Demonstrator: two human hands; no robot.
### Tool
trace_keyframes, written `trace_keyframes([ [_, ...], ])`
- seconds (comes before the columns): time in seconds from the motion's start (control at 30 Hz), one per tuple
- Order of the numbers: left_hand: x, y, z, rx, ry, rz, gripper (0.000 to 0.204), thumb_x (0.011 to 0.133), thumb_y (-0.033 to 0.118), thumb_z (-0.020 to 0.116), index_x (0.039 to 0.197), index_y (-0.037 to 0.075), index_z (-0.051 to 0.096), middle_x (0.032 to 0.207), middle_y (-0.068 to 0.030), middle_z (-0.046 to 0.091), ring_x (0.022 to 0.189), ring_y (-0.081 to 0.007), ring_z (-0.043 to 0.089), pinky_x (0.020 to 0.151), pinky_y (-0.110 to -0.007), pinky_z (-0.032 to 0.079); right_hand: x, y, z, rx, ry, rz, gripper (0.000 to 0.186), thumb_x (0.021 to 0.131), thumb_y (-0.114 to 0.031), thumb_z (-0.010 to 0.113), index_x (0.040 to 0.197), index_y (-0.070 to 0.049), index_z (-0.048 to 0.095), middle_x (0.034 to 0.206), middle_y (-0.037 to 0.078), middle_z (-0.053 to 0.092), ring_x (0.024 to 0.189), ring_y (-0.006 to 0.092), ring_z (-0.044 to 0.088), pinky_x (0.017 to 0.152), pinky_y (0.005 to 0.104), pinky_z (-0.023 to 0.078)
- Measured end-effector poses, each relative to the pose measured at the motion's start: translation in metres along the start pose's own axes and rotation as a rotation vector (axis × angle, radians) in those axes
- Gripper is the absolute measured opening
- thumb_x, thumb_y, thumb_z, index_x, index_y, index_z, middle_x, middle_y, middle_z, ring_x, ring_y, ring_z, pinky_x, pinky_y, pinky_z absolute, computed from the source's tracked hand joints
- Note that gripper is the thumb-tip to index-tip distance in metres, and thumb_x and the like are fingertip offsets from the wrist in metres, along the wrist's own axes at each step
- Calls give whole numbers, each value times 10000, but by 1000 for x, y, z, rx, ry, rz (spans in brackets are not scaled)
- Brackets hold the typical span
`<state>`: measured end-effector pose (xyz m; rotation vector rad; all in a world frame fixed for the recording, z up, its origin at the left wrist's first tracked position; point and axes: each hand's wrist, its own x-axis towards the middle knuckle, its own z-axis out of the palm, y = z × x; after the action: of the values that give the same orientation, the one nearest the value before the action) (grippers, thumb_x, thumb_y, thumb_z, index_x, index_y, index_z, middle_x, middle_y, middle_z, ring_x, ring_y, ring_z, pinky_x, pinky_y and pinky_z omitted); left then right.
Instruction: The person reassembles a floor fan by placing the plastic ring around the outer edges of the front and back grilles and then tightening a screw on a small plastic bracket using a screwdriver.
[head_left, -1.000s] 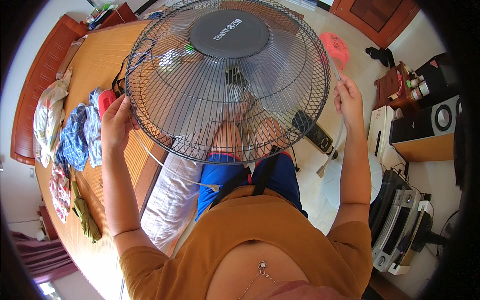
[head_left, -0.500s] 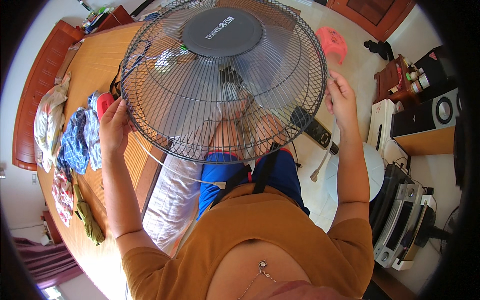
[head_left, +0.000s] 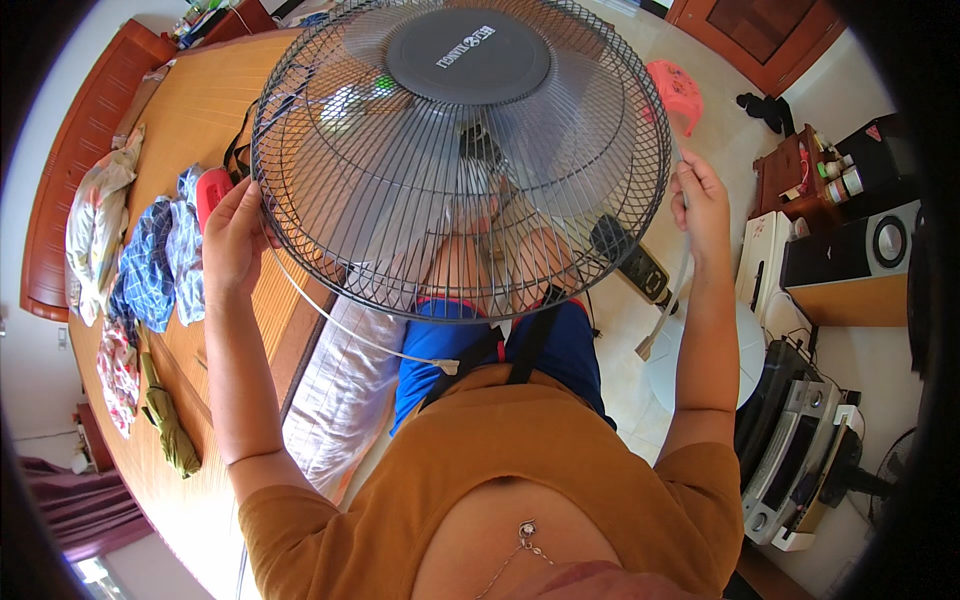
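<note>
A round fan head (head_left: 468, 57) with a dark wire guard and black centre disc stands before me, its see-through blades behind the wires. My left hand (head_left: 236, 238) is closed at the guard's left rim, pinching a thin pale band (head_left: 318, 312). From there the band curves down to a blunt connector end in front of my blue shorts. At the right rim my right hand (head_left: 703, 208) pinches a similar pale length, whose connector end (head_left: 644, 351) hangs free beside my forearm. Whether both lengths are one band, I cannot tell. The guard hides part of the fan's stand.
To the left lies a bed (head_left: 225, 110) with heaped clothes (head_left: 150, 262), a folded green umbrella (head_left: 168, 418) and a red object (head_left: 211, 193). A pink stool (head_left: 677, 90), a round pale-blue seat (head_left: 715, 350), a speaker (head_left: 845, 245) and a silver audio unit (head_left: 795, 460) stand on the right.
The fan head has shifted slightly to the right in view. My right hand has moved a little right and down with its band; my left hand keeps its pinch at the left rim.
</note>
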<state>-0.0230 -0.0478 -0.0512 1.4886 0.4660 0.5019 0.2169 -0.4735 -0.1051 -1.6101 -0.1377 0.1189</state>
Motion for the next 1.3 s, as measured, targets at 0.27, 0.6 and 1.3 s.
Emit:
trace_keyframes([
  [0.27, 1, 0, -4, -2, -22, -2, 300, 927, 175, 445, 1120, -45, 509, 717, -28, 575, 508, -74, 489, 446, -198, 411, 10, 7, -7, -19, -6, -5, 297, 891, -155, 478, 1156, -30, 523, 694, -6, 467, 388, 41, 352, 334, 185, 223],
  [0.6, 2, -2, -1, -1, 36, -11, 305, 923, 170, 452, 1131, -44, 509, 709, -28, 573, 504, -78, 489, 445, -207, 417, 14, 7, -6, 14, -34, -33, 298, 897, -152, 475, 1162, -20, 512, 705, -1, 470, 399, 40, 353, 335, 183, 225],
  [1.3, -1, -3, 1, -42, 38, 11, 290, 934, 145, 429, 1142, -45, 497, 757, -26, 590, 536, -66, 507, 464, -188, 403, -20, -7, 31, 151, 25, -43, 266, 905, -136, 437, 1117, 16, 489, 703, 5, 508, 389, 43, 355, 329, 191, 238],
])
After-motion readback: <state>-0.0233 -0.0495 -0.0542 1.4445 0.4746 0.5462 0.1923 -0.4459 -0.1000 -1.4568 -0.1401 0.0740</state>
